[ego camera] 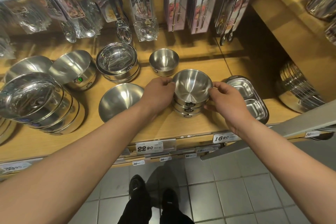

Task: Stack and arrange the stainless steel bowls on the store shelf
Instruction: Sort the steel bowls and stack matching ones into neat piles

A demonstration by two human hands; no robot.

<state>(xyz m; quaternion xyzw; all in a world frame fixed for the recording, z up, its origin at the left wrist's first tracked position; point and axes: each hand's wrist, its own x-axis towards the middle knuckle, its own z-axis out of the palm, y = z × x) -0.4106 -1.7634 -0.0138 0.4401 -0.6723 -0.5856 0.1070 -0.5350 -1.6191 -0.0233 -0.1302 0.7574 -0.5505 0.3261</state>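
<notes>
Bowls nested three or four deep form the stack (189, 100) near the front edge of the wooden shelf (181, 125), and you hold its top bowl (192, 85) from both sides. Your left hand (158, 94) pinches the rim with curled fingers; your right hand (225, 98) does the same opposite. That top bowl holds nothing. Just right of the stack lies a divided steel tray (254, 100), its compartments bare. Behind the stack stands a single small bowl (164, 62); left of the stack sits a wide bowl (118, 101).
</notes>
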